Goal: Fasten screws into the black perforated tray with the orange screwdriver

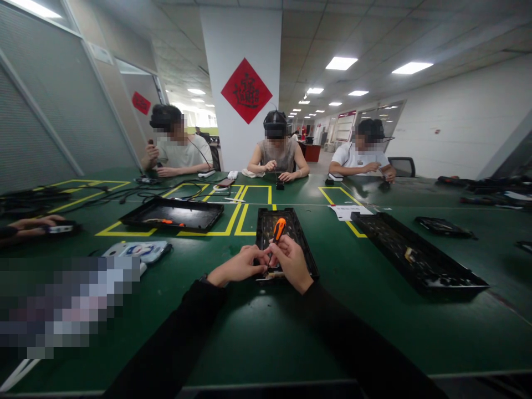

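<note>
In front of me lies a shallow black plastic tray [305, 256], with small pale bits over its floor. My right hand [292, 263] grips a screwdriver [279, 228] with an orange and black handle; it tilts, handle up, its shaft running down between the hands towards the tray's near end. My left hand [245, 265] is closed, its fingertips pinched beside the shaft at the tray's near left edge. What those fingertips hold is hidden. A small pale tan piece [275, 275] shows below the fingers at the near rim.
Left of centre sits another black tray [174, 213] holding orange-handled tools; a longer tray [419, 255] lies right. A phone in a patterned case [139, 251] is near left, cables [166, 188] beyond. Three people sit opposite; another person's hand [41, 223] enters from the left.
</note>
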Demonstrator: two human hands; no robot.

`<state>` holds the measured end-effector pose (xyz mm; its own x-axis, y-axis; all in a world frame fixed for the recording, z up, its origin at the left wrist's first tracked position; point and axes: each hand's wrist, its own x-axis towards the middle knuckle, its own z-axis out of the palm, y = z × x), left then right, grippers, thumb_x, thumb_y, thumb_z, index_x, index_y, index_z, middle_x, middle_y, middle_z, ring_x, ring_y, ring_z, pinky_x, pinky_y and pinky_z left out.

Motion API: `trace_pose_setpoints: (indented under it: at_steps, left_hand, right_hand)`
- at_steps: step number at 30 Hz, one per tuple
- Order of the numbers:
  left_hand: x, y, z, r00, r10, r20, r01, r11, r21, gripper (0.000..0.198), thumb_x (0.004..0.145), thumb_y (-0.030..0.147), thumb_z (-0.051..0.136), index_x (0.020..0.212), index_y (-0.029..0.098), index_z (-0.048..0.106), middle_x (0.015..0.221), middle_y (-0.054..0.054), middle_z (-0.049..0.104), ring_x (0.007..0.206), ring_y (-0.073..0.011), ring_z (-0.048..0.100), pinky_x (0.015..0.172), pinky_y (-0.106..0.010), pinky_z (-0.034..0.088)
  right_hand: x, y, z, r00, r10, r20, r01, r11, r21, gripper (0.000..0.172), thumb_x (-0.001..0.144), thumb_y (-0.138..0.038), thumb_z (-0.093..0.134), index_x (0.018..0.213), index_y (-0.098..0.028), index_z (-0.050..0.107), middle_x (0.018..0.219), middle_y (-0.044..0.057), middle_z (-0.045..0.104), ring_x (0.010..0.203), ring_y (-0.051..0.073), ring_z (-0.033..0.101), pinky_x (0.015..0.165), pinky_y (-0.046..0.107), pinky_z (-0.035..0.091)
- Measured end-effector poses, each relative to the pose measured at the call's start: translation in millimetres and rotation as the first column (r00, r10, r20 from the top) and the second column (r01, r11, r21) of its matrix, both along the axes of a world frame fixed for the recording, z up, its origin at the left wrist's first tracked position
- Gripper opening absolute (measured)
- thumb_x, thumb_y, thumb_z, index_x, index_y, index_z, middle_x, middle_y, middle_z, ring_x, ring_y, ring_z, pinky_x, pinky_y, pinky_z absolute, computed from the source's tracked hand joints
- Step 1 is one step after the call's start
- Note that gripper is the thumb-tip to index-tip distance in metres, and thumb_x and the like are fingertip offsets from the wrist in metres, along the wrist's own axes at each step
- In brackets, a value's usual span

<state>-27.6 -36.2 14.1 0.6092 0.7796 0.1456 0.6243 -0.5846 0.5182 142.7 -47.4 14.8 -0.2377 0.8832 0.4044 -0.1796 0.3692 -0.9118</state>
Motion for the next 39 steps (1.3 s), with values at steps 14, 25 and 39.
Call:
trace_pose_setpoints:
  at_steps: [14,25,39]
  left_hand:
    - [-4,-4,7.2,0.999,-0.034,-0.008,0.034,0.999,-0.035,0.018,0.072,0.034,0.061,0.083,0.02,0.065,0.091,-0.001,0.062,0.096,-0.0177,0.049,0.094,-0.032,0.03]
    - [-1,-1,3.0,1.0,0.003,-0.024,-0.004,0.999,-0.035,0.026,0.073,0.042,0.059,0.08,0.019,0.065,0.086,-0.002,0.062,0.093,-0.0176,0.049,0.092,-0.031,0.031]
    - [5,-3,2.6,0.996,0.03,-0.085,-0.028,0.999,0.026,0.021,0.072,0.04,0.058,0.074,0.018,0.06,0.077,0.001,0.062,0.088,-0.0172,0.05,0.094,-0.034,0.026]
  right_hand:
    - [-2,4,-3.8,0.999,0.041,-0.014,-0.041,0.999,-0.035,0.028,0.078,-0.034,0.058,0.098,-0.019,0.044,0.067,-0.003,0.06,0.043,0.008,0.053,0.041,0.019,0.045]
    - [0,2,0.0,0.999,0.021,0.049,-0.022,1.0,0.008,0.028,0.084,-0.037,0.049,0.104,-0.018,0.05,0.071,0.0,0.062,0.046,0.007,0.053,0.045,0.019,0.046]
    - [-1,4,-2.0,0.998,0.051,0.031,-0.051,0.999,0.007,0.026,0.082,-0.035,0.052,0.101,-0.017,0.053,0.072,0.0,0.061,0.051,0.008,0.053,0.048,0.02,0.046]
